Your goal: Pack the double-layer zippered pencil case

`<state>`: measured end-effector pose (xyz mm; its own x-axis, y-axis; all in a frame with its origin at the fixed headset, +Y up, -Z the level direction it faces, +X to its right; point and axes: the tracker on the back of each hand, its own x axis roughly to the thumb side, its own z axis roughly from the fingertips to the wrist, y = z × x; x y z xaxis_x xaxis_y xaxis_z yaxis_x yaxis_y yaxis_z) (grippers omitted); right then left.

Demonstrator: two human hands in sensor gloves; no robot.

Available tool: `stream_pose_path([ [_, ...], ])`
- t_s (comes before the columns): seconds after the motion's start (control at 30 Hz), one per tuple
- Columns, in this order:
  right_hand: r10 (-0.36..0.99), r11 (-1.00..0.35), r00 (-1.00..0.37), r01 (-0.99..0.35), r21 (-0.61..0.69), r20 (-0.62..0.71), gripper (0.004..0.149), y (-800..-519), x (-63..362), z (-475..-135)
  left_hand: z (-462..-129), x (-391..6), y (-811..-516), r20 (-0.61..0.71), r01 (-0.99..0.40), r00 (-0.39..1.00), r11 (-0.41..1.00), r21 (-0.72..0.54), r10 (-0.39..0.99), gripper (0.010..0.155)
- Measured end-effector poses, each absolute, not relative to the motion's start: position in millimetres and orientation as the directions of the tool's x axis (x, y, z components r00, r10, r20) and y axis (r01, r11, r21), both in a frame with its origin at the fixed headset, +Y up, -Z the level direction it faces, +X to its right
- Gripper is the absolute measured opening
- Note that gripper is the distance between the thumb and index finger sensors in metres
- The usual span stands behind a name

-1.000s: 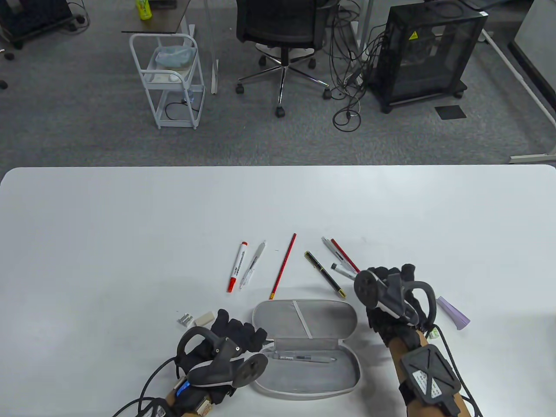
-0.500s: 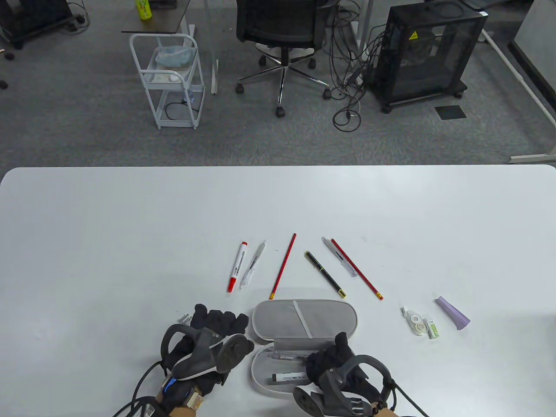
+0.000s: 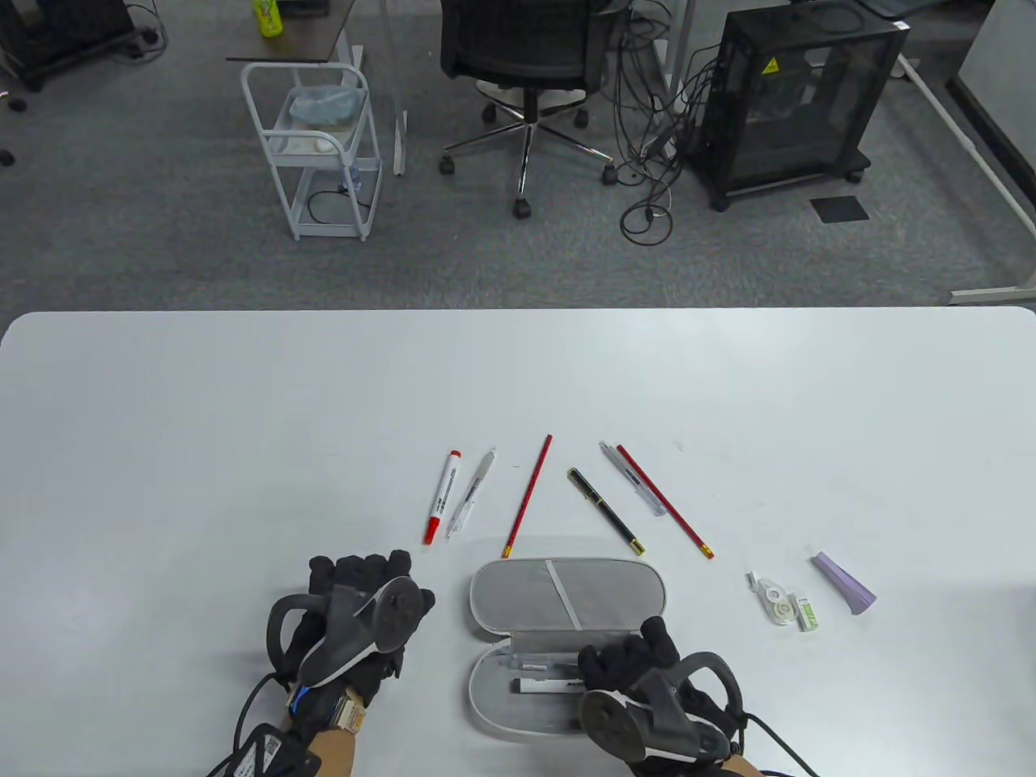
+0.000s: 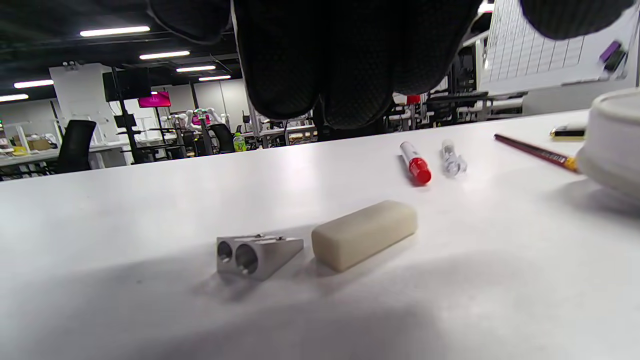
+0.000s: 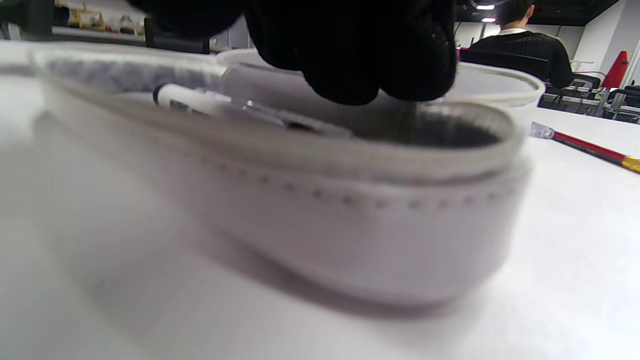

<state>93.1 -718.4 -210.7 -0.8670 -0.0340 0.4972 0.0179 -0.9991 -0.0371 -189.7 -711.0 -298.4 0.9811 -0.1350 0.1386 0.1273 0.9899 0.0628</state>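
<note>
Table view shows the grey pencil case (image 3: 566,599) lying open near the front edge of the white surface (image 3: 243,405), its lid half flat on the far side and its tray half nearer the person. Inside the tray lie a grey pen (image 3: 542,667) and a white marker (image 3: 544,686) with a dark cap. The right hand (image 3: 639,672) reaches over the tray's right end with fingers bent down onto the marker's end; whether they pinch it or only touch it cannot be told. Right wrist view looks at the case wall from close up, with the gloved fingertips (image 5: 350,55) hanging over the rim and the marker just behind them.

Left of the case, well apart from it, the left hand (image 3: 356,603) hovers palm down with fingers loosely bent and nothing in it. Left wrist view shows what lies under that hand: a metal two-hole sharpener (image 4: 255,254) and a cream eraser (image 4: 364,234), just beside each other, with the fingers above them and not touching.

Beyond the case lie a red marker (image 3: 441,497), a clear pen (image 3: 471,492), a red pencil (image 3: 527,508), a black pen (image 3: 605,511), a white pen (image 3: 633,479) and a second red pencil (image 3: 664,502). Right of the case lie a correction tape (image 3: 775,600) and a purple piece (image 3: 843,581).
</note>
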Motion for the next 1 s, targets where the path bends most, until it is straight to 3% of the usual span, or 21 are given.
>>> stream_pose_path([
  [0.1, 0.017, -0.998, -0.874, -0.043, -0.044, 0.486, 0.058, -711.4, 100.9, -212.9, -319.4, -175.6, -711.6, 0.137, 0.252, 0.957, 0.966, 0.052, -0.257, 0.063],
  [0.23, 0.023, -0.980, -0.878, -0.114, -0.163, 0.478, 0.057, -700.9, 108.9, -209.0, -353.4, -159.1, -717.5, 0.083, 0.442, 0.893, 0.897, 0.024, -0.443, 0.061],
  [0.43, 0.046, -0.971, -0.874, -0.154, -0.186, 0.484, 0.057, -693.7, 111.5, -201.9, -402.5, -158.9, -729.4, -0.057, 0.191, 0.979, 0.978, -0.088, -0.197, 0.061],
  [0.63, 0.047, -0.968, -0.870, -0.162, -0.194, 0.491, 0.058, -689.4, 114.5, -196.8, -432.7, -154.6, -751.0, -0.165, 0.180, 0.963, 0.963, -0.199, -0.214, 0.062],
  [0.8, 0.068, -0.962, -0.870, -0.186, -0.198, 0.489, 0.058, -686.5, 117.2, -195.4, -441.3, -156.7, -752.0, -0.200, 0.174, 0.956, 0.965, -0.196, -0.213, 0.051],
  [1.0, 0.065, -0.967, -0.870, -0.176, -0.185, 0.489, 0.058, -687.5, 116.8, -195.8, -441.9, -152.7, -751.7, -0.169, 0.200, 0.959, 0.965, -0.172, -0.229, 0.048],
])
